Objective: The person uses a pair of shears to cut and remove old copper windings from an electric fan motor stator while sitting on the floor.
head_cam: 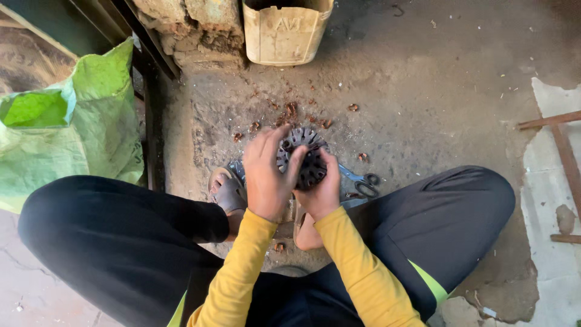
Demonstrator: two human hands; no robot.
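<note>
Item: dark slotted metal core (305, 158), held over the dirt floor (436, 79) between the knees; left hand (266, 175) fingers curled over its rim, right hand (321, 191) gripping beneath, mid-stripping; next move calls for firm, steady pulling; scissors (363, 180) beside, copper scraps (290, 110) beyond.

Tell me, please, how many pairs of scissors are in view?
1. The scissors lie on the ground, right of the right hand and the round metal part; others may be hidden.
</note>
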